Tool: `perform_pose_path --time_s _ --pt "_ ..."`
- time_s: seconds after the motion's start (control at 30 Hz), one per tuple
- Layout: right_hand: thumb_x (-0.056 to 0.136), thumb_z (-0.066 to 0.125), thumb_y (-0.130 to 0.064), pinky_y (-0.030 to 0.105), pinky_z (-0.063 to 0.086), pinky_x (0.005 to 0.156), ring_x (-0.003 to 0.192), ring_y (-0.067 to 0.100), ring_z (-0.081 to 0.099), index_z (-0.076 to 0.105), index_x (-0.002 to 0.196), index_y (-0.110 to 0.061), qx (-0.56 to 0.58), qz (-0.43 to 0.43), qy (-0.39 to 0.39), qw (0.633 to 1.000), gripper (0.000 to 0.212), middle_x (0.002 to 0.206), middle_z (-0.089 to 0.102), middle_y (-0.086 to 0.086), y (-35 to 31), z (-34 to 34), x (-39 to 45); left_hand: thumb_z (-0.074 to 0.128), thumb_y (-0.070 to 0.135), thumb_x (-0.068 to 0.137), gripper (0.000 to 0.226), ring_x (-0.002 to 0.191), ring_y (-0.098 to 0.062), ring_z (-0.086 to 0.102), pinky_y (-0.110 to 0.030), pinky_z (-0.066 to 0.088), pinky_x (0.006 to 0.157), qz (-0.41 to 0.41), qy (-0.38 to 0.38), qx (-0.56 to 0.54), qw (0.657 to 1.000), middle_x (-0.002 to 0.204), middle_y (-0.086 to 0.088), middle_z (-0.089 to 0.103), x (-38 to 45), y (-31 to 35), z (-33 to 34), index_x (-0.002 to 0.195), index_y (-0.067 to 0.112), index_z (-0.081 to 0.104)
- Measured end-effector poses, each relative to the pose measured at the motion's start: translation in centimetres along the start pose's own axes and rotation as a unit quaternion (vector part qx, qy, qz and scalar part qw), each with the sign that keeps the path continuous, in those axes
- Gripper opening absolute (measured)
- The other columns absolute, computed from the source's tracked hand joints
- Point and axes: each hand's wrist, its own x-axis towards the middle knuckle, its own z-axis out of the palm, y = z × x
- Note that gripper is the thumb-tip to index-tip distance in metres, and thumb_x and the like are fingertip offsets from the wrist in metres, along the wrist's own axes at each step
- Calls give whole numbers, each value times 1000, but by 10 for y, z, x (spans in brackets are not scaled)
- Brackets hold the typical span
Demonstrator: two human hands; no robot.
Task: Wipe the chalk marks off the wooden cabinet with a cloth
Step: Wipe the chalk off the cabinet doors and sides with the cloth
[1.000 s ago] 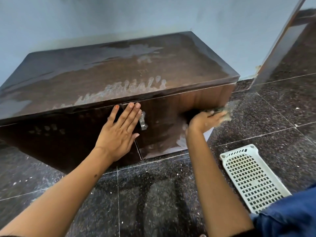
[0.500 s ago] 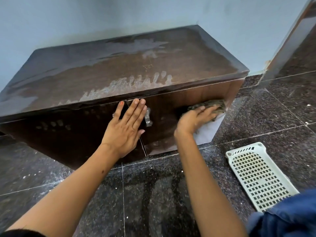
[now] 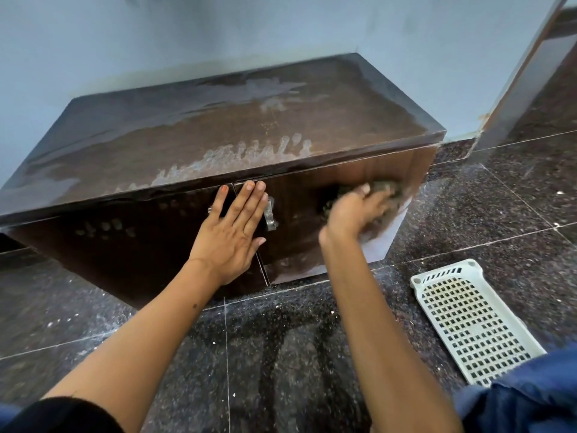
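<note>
On the cabinet [image 3: 315, 195] door, right-hand fingers [image 3: 363, 195] press cloth [image 3: 385, 187].

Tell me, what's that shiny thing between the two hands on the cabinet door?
A metal door handle on the cabinet, seen in the head view, between the flat left hand and the right hand rubbing the cloth.

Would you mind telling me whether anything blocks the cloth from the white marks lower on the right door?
Nothing visible does. The right hand presses the cloth on the right door; the smudges lie below on bare wood.
</note>
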Motion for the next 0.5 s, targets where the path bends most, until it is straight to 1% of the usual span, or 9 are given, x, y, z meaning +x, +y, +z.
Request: perform_pose_path --time_s 0.07,0.13,0.17,0.23,0.3,0.33,0.4,0.43,0.5 --pt "103 28 -16 35 1 118 146 25 -4 6 151 -10 19 -82 -1 996 53 157 -10 13 -12 13 -10 13 47 94 75 143 -26 -19 -50 -13 114 -2 6 -13 1000 152 -13 -29 -1 0 1 144 3 -20" --pt "102 28 -14 36 2 119 146 26 -1 9 151 -10 24 -98 37 994 53 158 -6 15 -3 13 4 15 46 94 75 143 -27 -17 -50 -13 114 0 10 -24 1000 153 -13 -26 0 1 0 145 2 -16" --pt "101 29 -14 38 7 119 146 29 5 11 150 -10 16 -100 66 993 52 158 -2 15 6 9 16 15 46 94 74 144 -27 -16 -50 -12 115 2 10 -26 1000 153 -13 -26 0 1 1 146 2 -15" --pt "100 28 -14 43 19 116 143 33 17 13 150 -11 -2 -79 101 992 53 158 2 13 19 -4 32 15 46 94 74 143 -27 -16 -50 -12 115 3 8 -20 1000 153 -13 -26 -1 1 1 146 2 -15" --pt "99 26 -12 41 20 116 143 36 15 10 150 -7 5 -56 90 994 54 157 -2 17 37 -12 48 13 46 94 74 143 -27 -18 -50 -13 114 2 -1 -13 1000 152 -13 -27 -1 1 1 145 3 -18" --pt "96 26 -18 41 21 116 143 36 16 8 151 -7 18 -37 78 996 58 157 -1 18 56 -17 62 13 47 94 74 143 -27 -19 -50 -14 114 1 -4 -11 1000 152 -13 -29 -1 1 1 144 3 -20" --pt "87 25 -29 44 30 113 139 34 28 8 152 -17 46 33 56 997 68 158 10 14 99 -25 99 12 47 94 75 142 -27 -21 -50 -15 114 -1 -6 -3 1000 151 -13 -30 -1 2 1 144 3 -22" --pt "84 27 -28 45 36 109 135 34 36 11 151 -20 61 65 63 994 70 156 19 11 118 -26 117 12 47 94 75 142 -27 -22 -50 -15 114 -2 -4 -1 1000 151 -13 -29 0 1 0 143 3 -22" --pt "83 31 -23 43 45 100 121 29 49 23 147 -20 71 122 71 987 65 143 38 8 101 -30 108 15 46 93 76 142 -26 -20 -50 -13 114 -2 4 -8 1000 152 -13 -23 0 1 0 144 3 -21"
